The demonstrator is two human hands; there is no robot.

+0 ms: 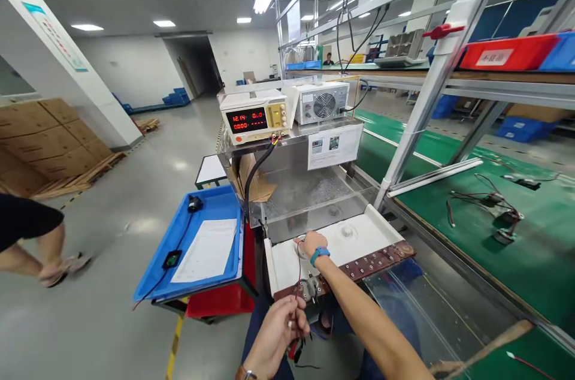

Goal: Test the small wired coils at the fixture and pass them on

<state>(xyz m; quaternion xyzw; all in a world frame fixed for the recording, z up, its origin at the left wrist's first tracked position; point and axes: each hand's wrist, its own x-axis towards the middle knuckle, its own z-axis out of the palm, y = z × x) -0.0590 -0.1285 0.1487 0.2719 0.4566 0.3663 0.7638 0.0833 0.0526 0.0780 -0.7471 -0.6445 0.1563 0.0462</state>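
My left hand is at the front edge of the bench, its fingertips pinched on a thin dark red wire. The wire runs up toward my right hand, which wears a blue wristband and reaches down into a white tray. The fingers of my right hand are bent over a small thing at the tray floor, mostly hidden. Between the hands, a metal fixture sits on a brown strip with rows of screws. Red and black clip leads hang below my left hand.
A power supply with red digits and a grey fan-cooled unit stand behind the tray. At left, a blue tray holds paper and a cabled device. Wired parts lie on the green belt. A person's leg shows far left.
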